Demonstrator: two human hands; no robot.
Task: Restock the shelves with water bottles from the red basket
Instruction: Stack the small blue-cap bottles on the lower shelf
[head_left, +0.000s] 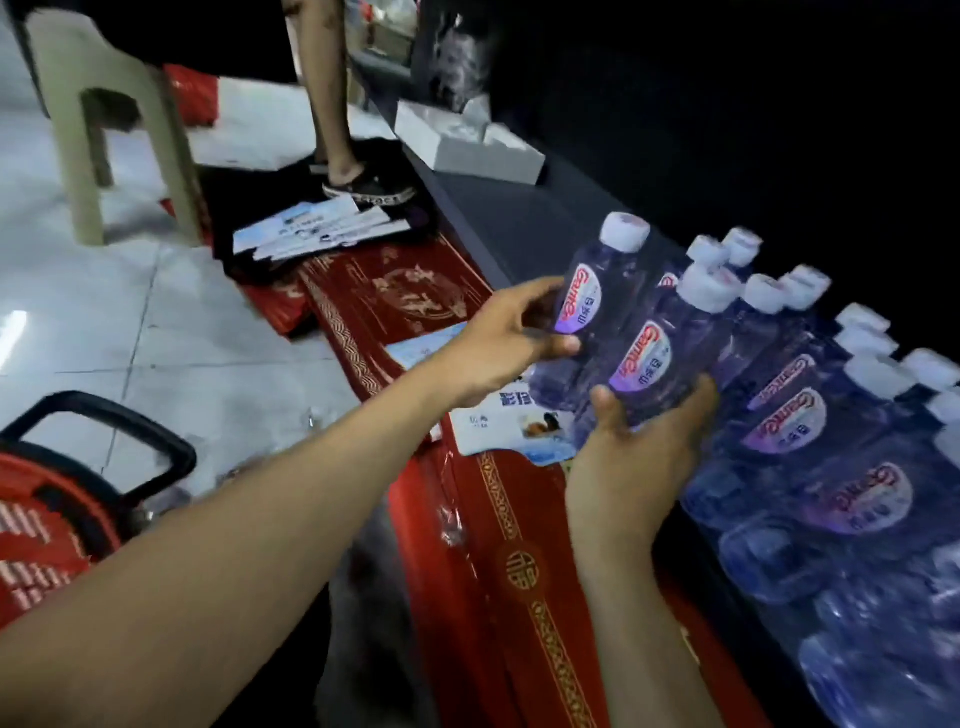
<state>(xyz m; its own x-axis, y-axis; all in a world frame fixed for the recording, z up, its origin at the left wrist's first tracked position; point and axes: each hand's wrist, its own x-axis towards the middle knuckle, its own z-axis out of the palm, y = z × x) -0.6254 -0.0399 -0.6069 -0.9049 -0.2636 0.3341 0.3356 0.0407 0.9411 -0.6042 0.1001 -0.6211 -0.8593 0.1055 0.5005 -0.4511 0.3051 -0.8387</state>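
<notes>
My left hand (506, 345) grips a clear water bottle (597, 306) with a white cap and a red-and-white label, at the left end of the row. My right hand (636, 447) holds a second bottle (660, 358) from below, right beside the first. Both bottles stand at the front edge of the dark low shelf (519, 228). Several more bottles of the same kind (810, 431) fill the shelf to the right. The red basket (47, 525) with a black handle sits at the lower left on the floor.
Red boxes with gold patterns (498, 545) lie on the floor along the shelf. A white box (467, 140) sits farther along the shelf. A beige plastic stool (104, 88) and a person's leg and shoe (363, 187) stand at the far end on the tiled floor.
</notes>
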